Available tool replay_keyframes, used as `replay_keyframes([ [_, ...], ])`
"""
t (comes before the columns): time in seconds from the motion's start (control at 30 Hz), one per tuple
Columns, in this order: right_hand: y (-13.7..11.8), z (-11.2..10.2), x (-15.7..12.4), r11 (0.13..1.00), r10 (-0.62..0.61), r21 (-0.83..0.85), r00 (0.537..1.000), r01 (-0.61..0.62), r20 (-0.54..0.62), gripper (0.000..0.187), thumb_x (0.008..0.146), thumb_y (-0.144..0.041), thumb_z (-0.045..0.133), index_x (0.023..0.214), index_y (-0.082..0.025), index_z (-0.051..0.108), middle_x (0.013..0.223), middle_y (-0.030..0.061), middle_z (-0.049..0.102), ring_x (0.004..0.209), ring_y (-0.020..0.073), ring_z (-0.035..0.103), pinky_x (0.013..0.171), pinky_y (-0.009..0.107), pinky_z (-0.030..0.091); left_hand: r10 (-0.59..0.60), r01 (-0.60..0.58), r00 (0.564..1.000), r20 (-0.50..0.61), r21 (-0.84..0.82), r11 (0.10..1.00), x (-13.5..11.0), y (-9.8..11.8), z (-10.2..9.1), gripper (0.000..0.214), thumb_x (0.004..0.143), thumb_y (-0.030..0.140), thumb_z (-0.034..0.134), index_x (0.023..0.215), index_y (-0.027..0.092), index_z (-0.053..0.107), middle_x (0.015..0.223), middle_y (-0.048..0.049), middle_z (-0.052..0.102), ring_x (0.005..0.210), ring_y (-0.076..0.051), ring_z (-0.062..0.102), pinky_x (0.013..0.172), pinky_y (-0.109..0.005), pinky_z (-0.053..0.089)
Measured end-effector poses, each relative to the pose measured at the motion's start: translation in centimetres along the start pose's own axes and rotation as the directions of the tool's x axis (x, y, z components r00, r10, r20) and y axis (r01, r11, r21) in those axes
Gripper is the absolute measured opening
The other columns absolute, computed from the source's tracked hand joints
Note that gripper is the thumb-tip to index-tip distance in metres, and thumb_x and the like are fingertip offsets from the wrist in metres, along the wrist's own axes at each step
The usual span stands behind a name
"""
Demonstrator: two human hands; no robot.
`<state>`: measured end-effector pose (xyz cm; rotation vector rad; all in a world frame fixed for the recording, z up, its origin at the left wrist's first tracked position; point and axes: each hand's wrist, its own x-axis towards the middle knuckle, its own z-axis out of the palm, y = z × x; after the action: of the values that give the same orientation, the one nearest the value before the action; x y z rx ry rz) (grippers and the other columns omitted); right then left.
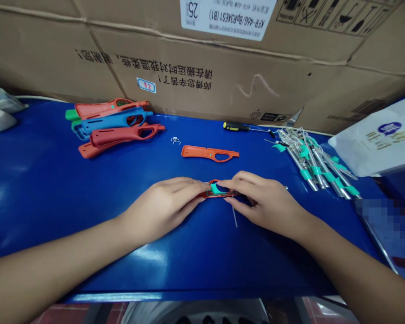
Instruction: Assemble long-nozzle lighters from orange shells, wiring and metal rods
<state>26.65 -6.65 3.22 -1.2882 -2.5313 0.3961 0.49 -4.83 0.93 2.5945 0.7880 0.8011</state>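
Note:
An orange lighter casing half [209,194] lies between my hands on the blue table, mostly covered by fingers. My left hand [168,198] grips its left end, fingers together. My right hand [266,198] pinches at its right part, with fingertips by a green trigger piece [217,189] seated in the casing. A thin clear tube [235,217] sticks out below the right fingers toward me. Just beyond my hands lies the other orange casing half [197,152], its hollow trigger loop to the right.
Red, blue and orange casings [116,135] are piled at back left. Small screws [175,140] lie near a yellow-black screwdriver [236,127]. Metal lighter tubes with green pieces [319,166] are heaped right, beside a white bag [378,135]. A cardboard box [121,45] walls the back.

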Motion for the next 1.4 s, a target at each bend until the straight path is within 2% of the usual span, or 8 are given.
replay_keyframes([
  [0.3, -0.8, 0.0, 0.0, 0.949, -0.078, -0.293, 0.988, 0.115, 0.133, 0.04, 0.105, -0.03, 0.042, 0.142, -0.03, 0.058, 0.11, 0.0065, 0.062, 0.062, 0.0119, 0.047, 0.051, 0.027, 0.027, -0.046, 0.012, 0.99, 0.131, 0.251, 0.968, -0.9, 1.2, -0.4, 0.034, 0.101, 0.015, 0.053, 0.135, 0.012, 0.054, 0.125, -0.015, 0.072, 0.101, -0.027, 0.076, 0.084, -0.037, 0.064],
  [0.5, -0.6, 0.1, 0.1, 0.966, -0.072, -0.239, 0.992, 0.096, 0.107, 0.039, 0.105, -0.031, 0.041, 0.14, -0.032, 0.06, 0.108, 0.0054, 0.063, 0.067, 0.0126, 0.051, 0.055, 0.027, 0.033, 0.0, -0.022, 0.996, 0.087, 0.258, 0.966, -1.1, 1.0, -0.2, 0.04, 0.1, 0.014, 0.053, 0.14, 0.013, 0.052, 0.13, -0.0147, 0.07, 0.117, -0.026, 0.07, 0.094, -0.036, 0.062],
  [0.67, -0.4, 0.1, 0.0, 0.983, -0.075, -0.165, 0.995, 0.085, 0.066, 0.038, 0.104, -0.033, 0.046, 0.139, -0.028, 0.06, 0.113, 0.0061, 0.064, 0.076, 0.0144, 0.058, 0.063, 0.028, 0.043, -0.021, 0.012, 0.999, 0.048, 0.19, 0.982, -0.3, 0.6, -0.2, 0.028, 0.103, 0.02, 0.05, 0.129, 0.015, 0.058, 0.121, -0.009, 0.075, 0.104, -0.021, 0.076, 0.106, -0.04, 0.057],
  [0.8, 0.7, 0.1, 0.4, 0.996, -0.055, 0.058, 0.994, 0.061, -0.098, 0.031, 0.104, -0.032, 0.048, 0.127, -0.024, 0.068, 0.106, 0.0054, 0.067, 0.085, 0.015, 0.064, 0.072, 0.028, 0.049, -0.02, 0.016, 1.0, 0.022, 0.167, 0.986, 0.1, 0.6, -0.5, 0.025, 0.105, 0.025, 0.047, 0.123, 0.016, 0.062, 0.112, -0.007, 0.077, 0.096, -0.021, 0.077, 0.102, -0.04, 0.059],
  [0.87, 2.2, -0.4, 0.7, 0.995, 0.003, 0.093, 0.955, 0.026, -0.298, 0.025, 0.102, -0.029, 0.051, 0.108, -0.021, 0.074, 0.099, 0.0064, 0.068, 0.086, 0.0166, 0.065, 0.074, 0.029, 0.05, -0.043, 0.038, 0.999, 0.027, 0.155, 0.987, 0.1, 0.7, -0.6, 0.025, 0.105, 0.026, 0.048, 0.121, 0.016, 0.064, 0.11, -0.0064, 0.078, 0.093, -0.02, 0.077, 0.093, -0.035, 0.062],
  [1.03, 7.7, -2.4, 0.6, 0.908, 0.255, -0.124, 0.761, -0.401, -0.597, 0.021, 0.089, -0.032, 0.064, 0.072, -0.02, 0.067, 0.09, 0.0091, 0.064, 0.089, 0.0265, 0.059, 0.08, 0.04, 0.048, -0.066, 0.062, 0.997, 0.036, 0.102, 0.993, -0.3, 0.4, -0.8, 0.028, 0.104, 0.027, 0.05, 0.128, 0.02, 0.063, 0.111, -0.0035, 0.077, 0.087, -0.018, 0.077, 0.076, -0.028, 0.063],
  [1.2, 10.5, -3.5, -0.3, 0.701, 0.455, -0.201, 0.646, -0.684, -0.612, 0.021, 0.083, -0.029, 0.065, 0.1, -0.019, 0.072, 0.109, 0.0144, 0.062, 0.107, 0.0351, 0.054, 0.09, 0.048, 0.044, -0.037, 0.035, 0.999, 0.026, 0.072, 0.997, -0.4, -0.1, -0.8, 0.03, 0.104, 0.027, 0.052, 0.131, 0.021, 0.062, 0.117, -0.0039, 0.076, 0.093, -0.018, 0.077, 0.078, -0.026, 0.062],
  [1.4, 10.9, -3.9, -0.7, 0.597, 0.563, -0.218, 0.597, -0.772, -0.571, 0.031, 0.085, -0.033, 0.061, 0.113, -0.02, 0.068, 0.12, 0.0165, 0.057, 0.117, 0.0373, 0.048, 0.09, 0.048, 0.042, 0.039, -0.038, 0.999, 0.002, 0.189, 0.981, -0.3, -0.1, -0.9, 0.031, 0.105, 0.031, 0.048, 0.128, 0.017, 0.065, 0.119, -0.0072, 0.076, 0.099, -0.022, 0.076, 0.084, -0.034, 0.063],
])
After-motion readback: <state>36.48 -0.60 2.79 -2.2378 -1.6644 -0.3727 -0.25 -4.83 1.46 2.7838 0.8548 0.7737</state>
